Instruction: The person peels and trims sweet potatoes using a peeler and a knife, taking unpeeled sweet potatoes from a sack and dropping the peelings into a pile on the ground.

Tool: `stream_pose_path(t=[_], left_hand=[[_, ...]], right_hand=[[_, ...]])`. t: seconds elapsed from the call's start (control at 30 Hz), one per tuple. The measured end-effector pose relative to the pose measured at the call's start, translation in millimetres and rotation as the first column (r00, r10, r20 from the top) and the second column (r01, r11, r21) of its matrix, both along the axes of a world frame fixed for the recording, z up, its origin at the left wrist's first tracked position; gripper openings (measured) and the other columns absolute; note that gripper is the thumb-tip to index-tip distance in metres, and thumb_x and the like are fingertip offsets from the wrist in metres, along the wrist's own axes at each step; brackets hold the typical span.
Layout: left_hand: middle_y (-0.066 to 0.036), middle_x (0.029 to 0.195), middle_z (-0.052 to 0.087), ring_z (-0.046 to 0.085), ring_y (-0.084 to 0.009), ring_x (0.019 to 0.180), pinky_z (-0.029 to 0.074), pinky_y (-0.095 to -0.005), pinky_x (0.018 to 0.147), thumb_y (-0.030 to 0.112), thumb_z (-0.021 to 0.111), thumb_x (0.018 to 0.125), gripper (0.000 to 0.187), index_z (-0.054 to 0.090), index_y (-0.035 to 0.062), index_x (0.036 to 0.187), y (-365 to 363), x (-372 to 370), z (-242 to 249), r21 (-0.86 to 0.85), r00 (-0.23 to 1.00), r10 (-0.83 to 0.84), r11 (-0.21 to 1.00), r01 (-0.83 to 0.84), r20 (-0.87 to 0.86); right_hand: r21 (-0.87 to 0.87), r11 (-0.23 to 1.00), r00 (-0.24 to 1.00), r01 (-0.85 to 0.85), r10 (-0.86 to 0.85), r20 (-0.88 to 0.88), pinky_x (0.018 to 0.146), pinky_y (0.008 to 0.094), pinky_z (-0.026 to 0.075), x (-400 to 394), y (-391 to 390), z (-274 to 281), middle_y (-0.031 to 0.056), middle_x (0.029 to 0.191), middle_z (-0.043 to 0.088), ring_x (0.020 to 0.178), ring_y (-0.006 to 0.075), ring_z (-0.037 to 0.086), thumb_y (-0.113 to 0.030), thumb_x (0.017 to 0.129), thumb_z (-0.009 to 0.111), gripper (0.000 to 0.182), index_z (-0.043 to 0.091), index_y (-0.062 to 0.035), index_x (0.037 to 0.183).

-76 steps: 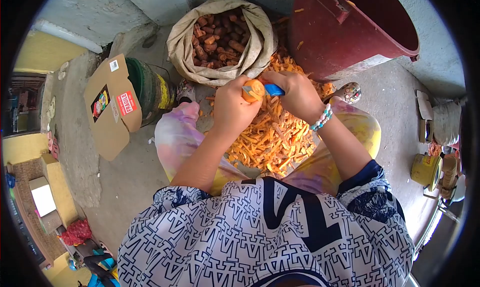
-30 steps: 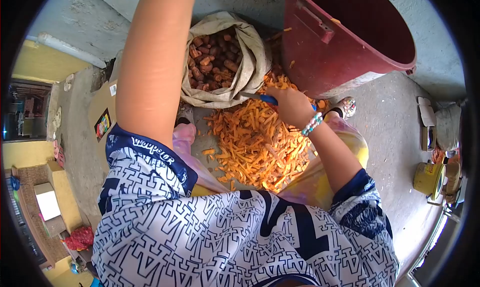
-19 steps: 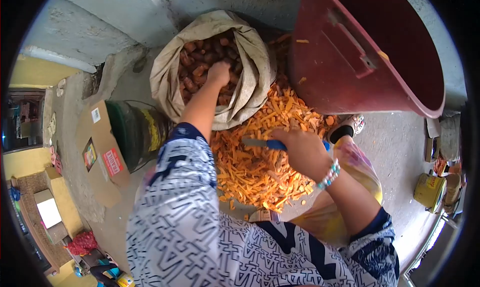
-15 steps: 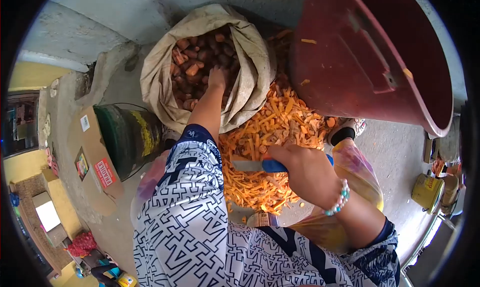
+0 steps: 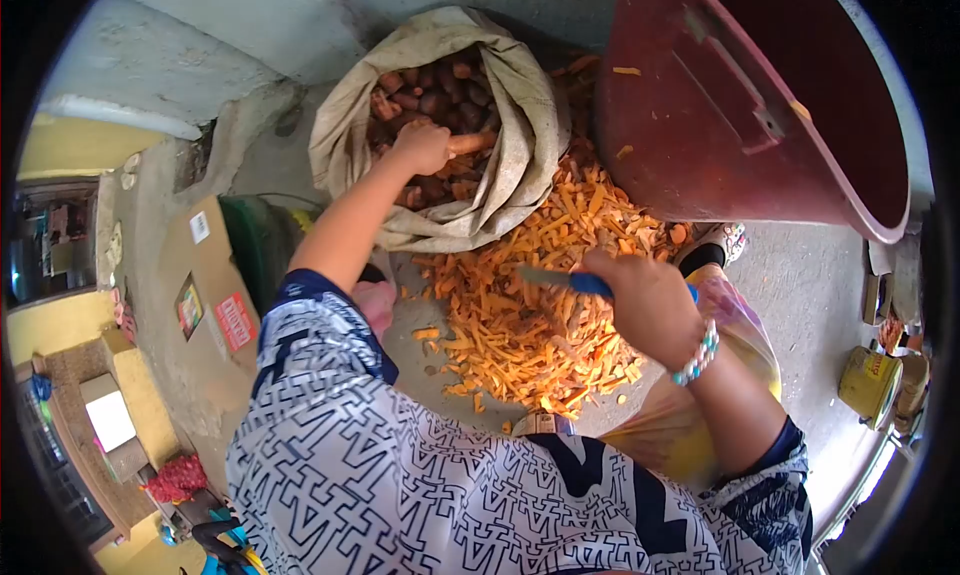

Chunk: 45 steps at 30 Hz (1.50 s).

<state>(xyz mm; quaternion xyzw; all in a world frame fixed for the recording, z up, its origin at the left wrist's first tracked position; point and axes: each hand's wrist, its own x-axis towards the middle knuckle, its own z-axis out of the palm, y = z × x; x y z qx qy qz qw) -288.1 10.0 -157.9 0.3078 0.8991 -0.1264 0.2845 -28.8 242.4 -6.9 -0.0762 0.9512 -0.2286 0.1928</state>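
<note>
My left hand is closed around one end of an orange-brown root, which looks like a carrot, above the mouth of a beige cloth sack. Inside the sack lie many more brown and orange roots, some with cut ends. My right hand grips a knife by its blue handle, the blade pointing left. Below the knife, a heap of orange peelings is spread over the floor between my legs.
A large dark red tub stands tilted at the right, with peel bits stuck to it. To the left are a cardboard box and a green bucket. A yellow container sits at the far right.
My left hand has come up out of the sack's contents with a carrot in it. The right hand with the knife has shifted slightly up and right in view.
</note>
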Motion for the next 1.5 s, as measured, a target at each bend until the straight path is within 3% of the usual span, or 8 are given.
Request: stream_pose_path(t=[0.13, 0.23, 0.47, 0.9, 1.0, 1.1, 1.2, 1.5], left_hand=[[-0.013, 0.106, 0.058, 0.053, -0.0263, 0.104, 0.039, -0.0420, 0.092, 0.032, 0.043, 0.093, 0.040, 0.051, -0.0006, 0.115, -59, 32, 60, 0.218, 0.830, 0.347, 0.854, -0.472, 0.437], [-0.013, 0.102, 0.058, 0.058, -0.0220, 0.089, 0.049, -0.0325, 0.073, 0.040, 0.035, 0.096, 0.051, 0.043, -0.0005, 0.126, -86, 99, 104, 0.172, 0.188, 0.111, 0.142, -0.975, 0.976], [-0.013, 0.092, 0.059, 0.059, -0.0225, 0.078, 0.050, -0.0314, 0.064, 0.039, 0.035, 0.096, 0.047, 0.046, 0.0000, 0.119, -58, 255, 184, 0.036, 0.088, -0.174, -0.282, -0.959, 0.981], [-0.005, 0.101, 0.052, 0.054, -0.0166, 0.088, 0.048, -0.0291, 0.067, 0.021, 0.074, 0.074, 0.066, 0.040, 0.0037, 0.127, -39, 315, 162, 0.278, 0.334, -0.243, -0.240, -0.930, 0.910], [-0.005, 0.101, 0.053, 0.056, -0.0160, 0.082, 0.048, -0.0282, 0.066, 0.017, 0.074, 0.073, 0.065, 0.040, 0.0024, 0.126, -38, 316, 159, 0.339, 0.390, -0.173, -0.262, -0.904, 0.905], [-0.003, 0.104, 0.055, 0.054, -0.0113, 0.090, 0.046, -0.0241, 0.073, 0.008, 0.076, 0.071, 0.060, 0.046, 0.0025, 0.123, -40, 322, 167, 0.407, 0.434, -0.086, -0.224, -0.885, 0.897], [-0.004, 0.107, 0.055, 0.055, -0.0113, 0.088, 0.047, -0.0242, 0.071, 0.007, 0.076, 0.069, 0.066, 0.043, 0.0002, 0.127, -50, 327, 181, 0.425, 0.426, 0.026, -0.151, -0.893, 0.904], [-0.006, 0.107, 0.057, 0.055, -0.0135, 0.091, 0.046, -0.0271, 0.079, 0.018, 0.082, 0.065, 0.077, 0.042, -0.0021, 0.127, -53, 320, 161, 0.583, 0.579, 0.063, -0.099, -0.807, 0.813]], right_hand=[[-0.119, 0.986, 0.965, 0.117, -0.142, -0.220, 0.057, 0.0419, 0.050, -4, 1, 5, 0.0184, 0.074, 0.062, 0.068, 0.0329, 0.064, -0.004, 0.077, 0.055, 0.022, 0.055, -0.0101, 0.099], [-0.533, 0.827, 0.783, 0.178, -0.447, -0.433, 0.053, 0.0374, 0.049, -10, 4, 22, 0.0182, 0.076, 0.063, 0.062, 0.0284, 0.065, -0.003, 0.075, 0.063, 0.028, 0.051, -0.0036, 0.100], [-0.968, 0.133, 0.669, 0.211, -0.742, 0.044, 0.043, 0.0224, 0.045, -2, -10, 36, 0.0072, 0.079, 0.062, 0.051, 0.0097, 0.055, -0.004, 0.079, 0.067, 0.034, 0.041, -0.0013, 0.100], [-0.899, 0.326, 0.894, 0.294, -0.426, 0.138, 0.049, 0.0227, 0.048, 23, -56, 26, 0.0043, 0.079, 0.059, 0.059, 0.0095, 0.058, -0.001, 0.075, 0.069, 0.040, 0.045, -0.0001, 0.108], [-0.834, 0.550, 0.853, 0.050, -0.457, -0.250, 0.070, 0.0245, 0.051, 37, -81, 28, 0.0056, 0.099, 0.058, 0.089, 0.0113, 0.058, -0.009, 0.060, 0.082, 0.069, 0.045, 0.0033, 0.117], [-0.922, 0.324, 0.895, 0.213, -0.444, 0.050, 0.076, 0.0260, 0.052, 24, -74, 27, 0.0072, 0.107, 0.056, 0.098, 0.0123, 0.055, -0.002, 0.066, 0.078, 0.060, 0.046, 0.0014, 0.117], [-0.709, 0.621, 0.602, 0.334, -0.720, -0.347, 0.068, 0.0310, 0.053, -35, -3, -11, 0.0122, 0.090, 0.065, 0.075, 0.0171, 0.063, -0.011, 0.063, 0.081, 0.049, 0.052, 0.0013, 0.100], [-0.918, 0.385, 0.798, 0.092, -0.580, -0.163, 0.067, 0.0272, 0.049, 32, -100, 0, 0.0072, 0.092, 0.061, 0.080, 0.0124, 0.058, -0.012, 0.062, 0.082, 0.052, 0.051, -0.0009, 0.100]])
